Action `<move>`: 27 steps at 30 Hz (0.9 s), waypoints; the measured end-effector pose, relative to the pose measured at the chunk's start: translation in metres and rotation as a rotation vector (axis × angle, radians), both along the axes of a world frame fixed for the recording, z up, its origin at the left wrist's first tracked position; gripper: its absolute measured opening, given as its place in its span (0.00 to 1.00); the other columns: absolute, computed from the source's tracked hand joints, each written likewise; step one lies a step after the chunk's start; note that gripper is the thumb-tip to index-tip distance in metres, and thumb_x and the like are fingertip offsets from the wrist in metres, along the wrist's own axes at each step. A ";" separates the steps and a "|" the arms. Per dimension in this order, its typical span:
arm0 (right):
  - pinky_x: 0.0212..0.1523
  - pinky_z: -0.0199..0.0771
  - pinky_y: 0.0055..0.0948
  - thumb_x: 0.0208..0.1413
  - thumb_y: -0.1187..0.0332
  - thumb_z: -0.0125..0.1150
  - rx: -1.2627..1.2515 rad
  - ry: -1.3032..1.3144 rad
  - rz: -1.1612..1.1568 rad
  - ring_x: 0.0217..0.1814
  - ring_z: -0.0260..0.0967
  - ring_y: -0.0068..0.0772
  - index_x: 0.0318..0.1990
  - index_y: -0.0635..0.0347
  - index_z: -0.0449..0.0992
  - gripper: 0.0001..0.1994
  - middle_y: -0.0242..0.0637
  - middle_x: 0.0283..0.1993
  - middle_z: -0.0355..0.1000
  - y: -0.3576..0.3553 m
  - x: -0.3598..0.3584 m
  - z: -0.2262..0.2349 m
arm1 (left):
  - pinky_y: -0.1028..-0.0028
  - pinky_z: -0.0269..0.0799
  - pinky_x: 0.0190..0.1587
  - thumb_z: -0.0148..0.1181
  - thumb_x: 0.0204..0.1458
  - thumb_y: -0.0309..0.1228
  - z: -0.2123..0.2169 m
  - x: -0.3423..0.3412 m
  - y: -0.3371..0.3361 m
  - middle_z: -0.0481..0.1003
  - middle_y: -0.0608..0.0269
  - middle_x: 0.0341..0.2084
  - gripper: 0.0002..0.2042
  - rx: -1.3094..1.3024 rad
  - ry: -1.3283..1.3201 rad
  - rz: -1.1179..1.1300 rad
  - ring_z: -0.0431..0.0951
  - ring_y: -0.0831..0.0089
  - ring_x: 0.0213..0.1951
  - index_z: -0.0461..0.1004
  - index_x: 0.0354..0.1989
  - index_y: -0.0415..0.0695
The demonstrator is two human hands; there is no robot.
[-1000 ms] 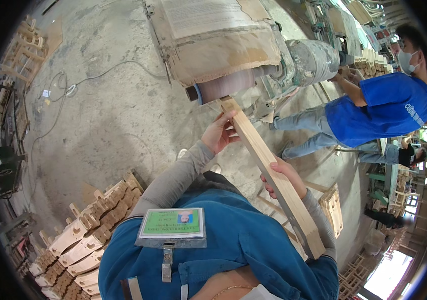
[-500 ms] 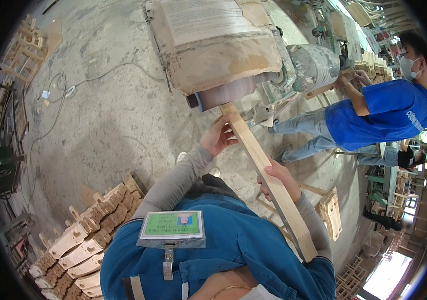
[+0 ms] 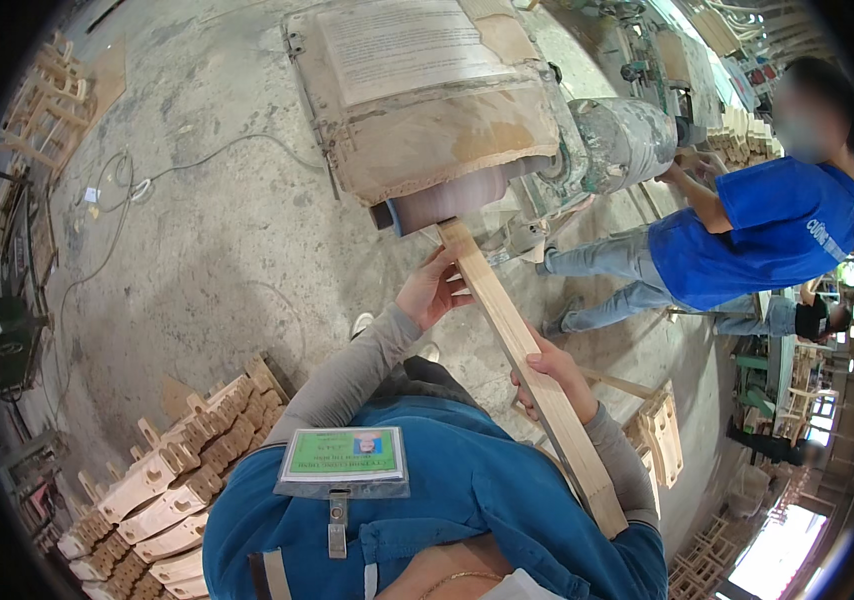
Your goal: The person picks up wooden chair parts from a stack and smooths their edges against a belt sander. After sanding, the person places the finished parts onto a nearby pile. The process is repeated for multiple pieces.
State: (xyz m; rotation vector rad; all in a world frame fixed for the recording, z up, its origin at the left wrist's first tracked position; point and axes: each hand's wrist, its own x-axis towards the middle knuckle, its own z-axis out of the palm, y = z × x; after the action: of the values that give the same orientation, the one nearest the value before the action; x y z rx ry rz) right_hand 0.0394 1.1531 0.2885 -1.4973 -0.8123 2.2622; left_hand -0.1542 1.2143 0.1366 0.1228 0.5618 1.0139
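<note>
A long, pale wooden bar point(image 3: 572, 430) slants from the sanding machine's roller point(image 3: 452, 203) back toward my right forearm. Its far end meets or nearly meets the underside of the roller; exact contact is hard to make out. My left hand point(image 3: 431, 290) grips the bar near that far end, thumb along its side and fingers curled beneath. Farther back, my right hand point(image 3: 559, 376) is wrapped round the bar's middle, its fingers partly hidden behind the wood. The roller looks smeared, as if spinning, under a worn, dusty cover point(image 3: 447, 130).
Stacked, shaped wooden parts point(image 3: 172, 490) stand at my lower left. More wooden pieces point(image 3: 660, 440) lie beyond my right forearm. A co-worker in a blue shirt point(image 3: 757, 235) stands to the right beside a motor point(image 3: 622, 145). A cable point(image 3: 212, 150) crosses the floor at left.
The view has shifted slightly, so the roller and the bar sit a little lower. Both hands keep their hold on the bar. The co-worker's head and arms have moved a little.
</note>
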 end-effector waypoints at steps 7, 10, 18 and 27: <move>0.15 0.68 0.22 0.47 0.59 0.52 -0.056 0.023 0.002 0.19 0.64 0.25 0.66 0.45 0.43 0.38 0.39 0.29 0.62 0.005 -0.001 0.003 | 0.63 0.69 0.49 0.51 0.52 0.47 0.006 0.001 0.000 0.68 0.57 0.44 0.24 0.005 -0.009 0.000 0.72 0.65 0.44 0.62 0.52 0.45; 0.15 0.67 0.22 0.47 0.59 0.51 -0.062 0.011 -0.003 0.18 0.63 0.24 0.66 0.44 0.43 0.37 0.38 0.28 0.62 0.008 -0.001 0.001 | 0.63 0.69 0.48 0.52 0.52 0.46 0.000 -0.001 0.004 0.68 0.58 0.44 0.24 0.015 -0.015 -0.001 0.72 0.65 0.44 0.61 0.52 0.44; 0.13 0.65 0.22 0.49 0.59 0.51 -0.037 0.014 -0.017 0.16 0.62 0.24 0.66 0.43 0.42 0.37 0.35 0.28 0.62 -0.009 0.009 0.004 | 0.63 0.70 0.48 0.52 0.52 0.44 0.008 0.008 -0.008 0.68 0.59 0.42 0.22 0.006 -0.010 -0.025 0.72 0.67 0.44 0.62 0.50 0.44; 0.54 0.57 0.25 0.47 0.62 0.53 0.291 -0.097 0.153 0.56 0.58 0.33 0.66 0.58 0.43 0.39 0.45 0.57 0.57 -0.081 0.077 -0.013 | 0.60 0.68 0.49 0.49 0.52 0.49 0.054 0.026 -0.042 0.70 0.61 0.39 0.23 -0.011 -0.059 -0.092 0.72 0.65 0.45 0.63 0.49 0.45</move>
State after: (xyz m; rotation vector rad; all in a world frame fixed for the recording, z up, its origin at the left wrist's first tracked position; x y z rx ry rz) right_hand 0.1168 1.0721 0.2760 -1.4595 -1.2635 2.0734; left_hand -0.1281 1.1721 0.1911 0.1081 0.5030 0.9218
